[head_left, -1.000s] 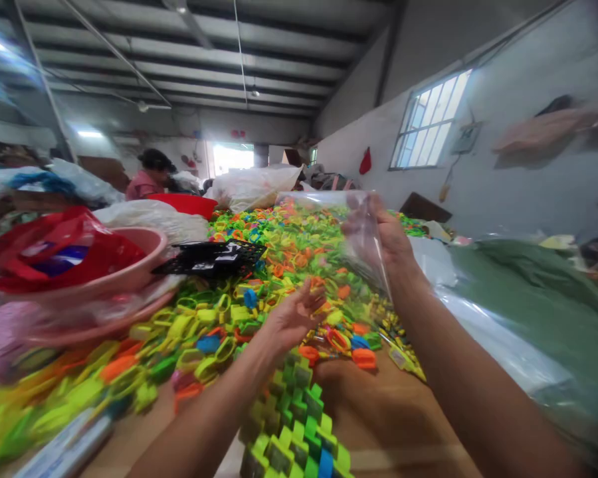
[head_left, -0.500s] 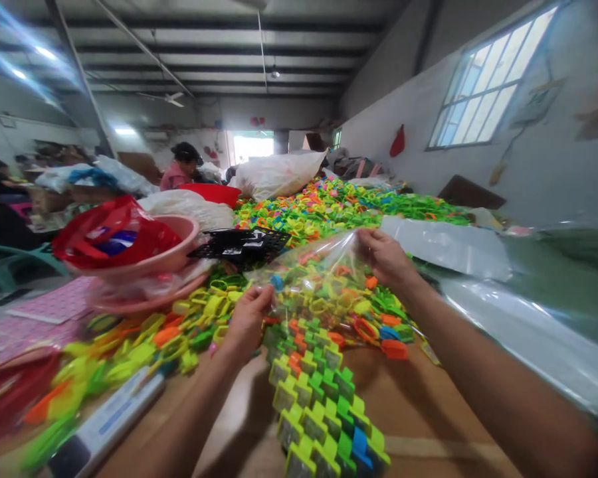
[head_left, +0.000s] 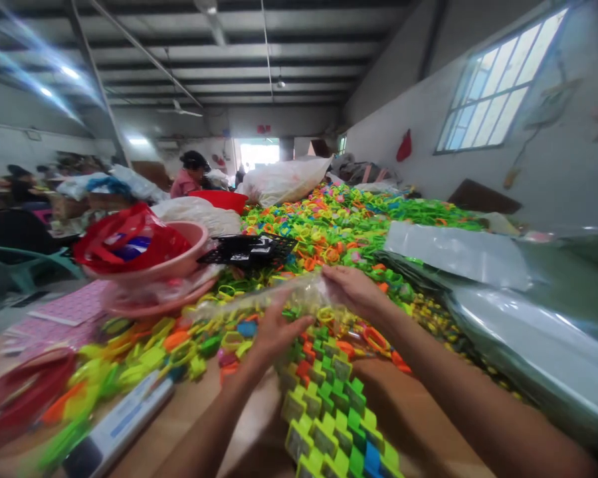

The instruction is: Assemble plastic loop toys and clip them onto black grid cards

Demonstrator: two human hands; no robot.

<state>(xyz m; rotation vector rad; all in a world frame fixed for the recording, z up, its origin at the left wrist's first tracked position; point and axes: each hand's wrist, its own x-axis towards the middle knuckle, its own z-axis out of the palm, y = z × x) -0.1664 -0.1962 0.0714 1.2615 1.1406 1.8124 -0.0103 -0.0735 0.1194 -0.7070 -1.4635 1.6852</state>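
A clear plastic bag (head_left: pixel 299 291) is pinched at its right end by my right hand (head_left: pixel 356 291), and its thin film trails off to the left. My left hand (head_left: pixel 278 330) is under the film, thumb and fingers spread; its fingertips are blurred, and whether they touch the bag is unclear. Just below both hands, a neat slanting block of yellow, green, orange and blue plastic pieces (head_left: pixel 336 411) with greyish square sides runs toward me. Behind the bag rises a big heap of loose, bright plastic band-shaped pieces (head_left: pixel 323 222).
Pink basins (head_left: pixel 199 238) with a red bag (head_left: pixel 129 242) stand at left, beside a black mesh piece (head_left: pixel 252 249). A white box-like object (head_left: pixel 122 421) lies front left near a dark red tray (head_left: pixel 27 392). Clear plastic sheets (head_left: pixel 538 332) cover the right side. A person (head_left: pixel 189 176) sits beyond.
The bag, spread between both hands before, now hangs flatter and sideways from my right hand. My right hand has come lower and leftward; my left hand has moved right, its fingers opened off the bag's edge.
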